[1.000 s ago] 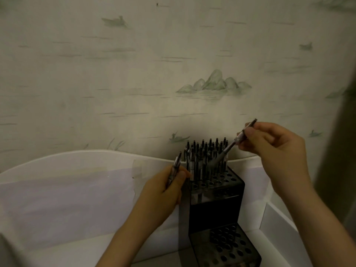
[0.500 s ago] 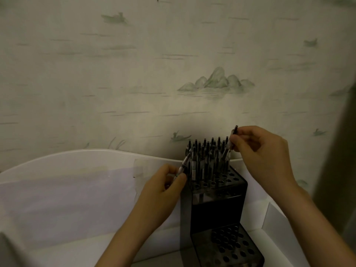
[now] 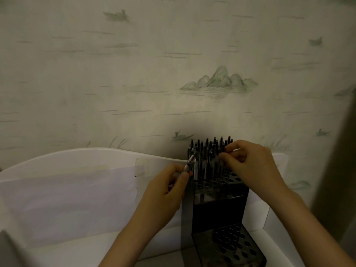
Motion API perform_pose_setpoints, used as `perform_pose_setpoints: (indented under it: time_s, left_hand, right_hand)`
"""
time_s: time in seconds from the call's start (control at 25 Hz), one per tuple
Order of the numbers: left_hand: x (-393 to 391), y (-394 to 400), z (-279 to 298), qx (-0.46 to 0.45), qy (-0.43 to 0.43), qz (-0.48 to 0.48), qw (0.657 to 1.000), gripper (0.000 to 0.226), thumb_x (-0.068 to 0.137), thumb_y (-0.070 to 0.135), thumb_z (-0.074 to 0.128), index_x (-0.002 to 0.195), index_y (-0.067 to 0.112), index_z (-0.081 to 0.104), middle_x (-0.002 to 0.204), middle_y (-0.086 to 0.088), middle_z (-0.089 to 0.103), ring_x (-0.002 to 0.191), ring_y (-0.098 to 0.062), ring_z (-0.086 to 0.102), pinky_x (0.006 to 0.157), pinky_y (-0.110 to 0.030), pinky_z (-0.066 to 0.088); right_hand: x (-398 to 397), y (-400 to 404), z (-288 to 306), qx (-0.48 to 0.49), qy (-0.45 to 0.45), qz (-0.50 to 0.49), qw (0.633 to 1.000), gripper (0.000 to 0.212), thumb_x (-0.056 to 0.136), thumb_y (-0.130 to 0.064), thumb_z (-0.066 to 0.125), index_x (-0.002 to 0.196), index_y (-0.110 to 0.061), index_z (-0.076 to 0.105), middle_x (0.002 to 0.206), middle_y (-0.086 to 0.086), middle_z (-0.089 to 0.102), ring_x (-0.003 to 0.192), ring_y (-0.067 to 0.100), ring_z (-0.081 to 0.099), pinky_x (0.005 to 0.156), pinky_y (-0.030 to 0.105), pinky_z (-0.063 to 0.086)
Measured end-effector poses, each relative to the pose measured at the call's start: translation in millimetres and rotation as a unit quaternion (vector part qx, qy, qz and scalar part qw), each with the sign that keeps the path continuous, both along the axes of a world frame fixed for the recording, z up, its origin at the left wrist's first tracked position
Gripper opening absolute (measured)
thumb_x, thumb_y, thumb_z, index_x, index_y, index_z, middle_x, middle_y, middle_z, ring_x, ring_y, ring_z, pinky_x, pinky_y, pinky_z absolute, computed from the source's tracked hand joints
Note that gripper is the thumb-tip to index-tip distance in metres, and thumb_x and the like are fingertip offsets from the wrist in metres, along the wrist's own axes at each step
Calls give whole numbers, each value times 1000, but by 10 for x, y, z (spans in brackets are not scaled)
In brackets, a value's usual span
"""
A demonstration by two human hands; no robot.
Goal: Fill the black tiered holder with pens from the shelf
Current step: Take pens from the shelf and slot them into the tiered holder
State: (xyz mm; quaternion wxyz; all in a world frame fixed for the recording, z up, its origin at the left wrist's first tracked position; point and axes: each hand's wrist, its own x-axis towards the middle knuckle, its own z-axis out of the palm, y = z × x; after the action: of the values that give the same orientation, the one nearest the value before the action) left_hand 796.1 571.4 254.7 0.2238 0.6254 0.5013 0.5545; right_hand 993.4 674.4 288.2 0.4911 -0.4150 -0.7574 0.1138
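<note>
Black plastic tiered holder is standing between both hands, the left hand pinching a slim dark pen tilted toward its left-edge holes, while the right hand is curling among upright pens, grasp unclear.

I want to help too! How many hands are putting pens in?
2. The left hand pinches a pen beside the holder; the right hand reaches its top tier.

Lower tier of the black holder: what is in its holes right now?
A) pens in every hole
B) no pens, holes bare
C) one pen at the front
B: the lower tier shows only open holes, while pens stand in the upper tier.
</note>
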Motion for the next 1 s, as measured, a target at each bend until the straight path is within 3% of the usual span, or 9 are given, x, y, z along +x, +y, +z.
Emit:
perform_pose_setpoints:
  time_s: [0.16, 0.28, 0.4, 0.52, 0.64, 0.8, 0.88, 1.0]
  left_hand:
    - [48, 16, -17, 2, 11, -9, 1000, 18, 98, 24, 48, 92, 27, 65, 55, 11, 53, 51, -7, 47, 54, -30, 40]
    - [107, 28, -3, 8, 28, -21, 999, 18, 98, 27, 47, 92, 30, 64, 55, 12, 55, 49, -3, 48, 52, -22, 41]
    - [187, 36, 10, 19, 33, -47, 998, 18, 97, 36, 46, 95, 29, 63, 54, 9, 55, 48, -5, 48, 50, -26, 42]
    - [266, 41, 12, 29, 31, -53, 998, 20, 92, 45, 46, 93, 33, 62, 57, 2, 54, 50, -14, 49, 49, -36, 44]
    - [277, 38, 21, 35, 59, -15, 998, 18, 92, 47, 48, 92, 35, 61, 65, -2, 59, 56, -19, 54, 52, -35, 45]
    - [122, 3, 0, 39, 189, 114, 975, 16, 90, 51, 43, 98, 43, 54, 75, 13, 61, 67, -3, 56, 57, -23, 46]
    - [51, -17, 6, 50, 260, 174, 948, 21, 88, 54, 40, 103, 45, 50, 82, 20, 56, 75, 0, 53, 57, -14, 38]
    - [-13, -14, 5, 52, 317, 223, 920, 29, 92, 49, 45, 120, 43, 46, 103, 23, 53, 93, 1, 50, 65, -13, 36]
  right_hand:
    - [19, -110, 17, 63, -13, -30, 997, 28, 77, -34, 79, 101, -21, 69, 77, -10, 68, 71, 0, 63, 70, 15, 52]
    - [-1, -278, -1, 149, 16, -7, 989, 31, 79, -42, 74, 101, -20, 70, 79, -10, 65, 73, 4, 60, 67, 13, 47]
    - [-97, -452, -61, 49, 33, 111, 992, 30, 78, -50, 71, 97, -26, 71, 76, -13, 67, 73, 7, 64, 65, 13, 49]
    - [-141, -475, -93, -56, 101, 168, 979, 12, 81, -27, 75, 91, -20, 74, 79, -7, 73, 76, 11, 70, 72, 29, 59]
    - [-68, -433, -7, -134, 203, 190, 951, 9, 83, -12, 72, 91, -10, 73, 84, 2, 76, 81, 18, 73, 79, 36, 60]
    - [166, -349, 257, -83, 355, 171, 915, 5, 87, -4, 67, 91, -6, 69, 77, 10, 76, 72, 26, 74, 69, 30, 60]
    - [283, -290, 350, -7, 328, 121, 937, 6, 88, -6, 67, 92, -10, 68, 75, 4, 75, 69, 20, 74, 67, 26, 58]
    - [340, -211, 338, 80, 185, 22, 979, 8, 87, -19, 70, 94, -21, 66, 75, -6, 73, 70, 9, 72, 68, 23, 57]
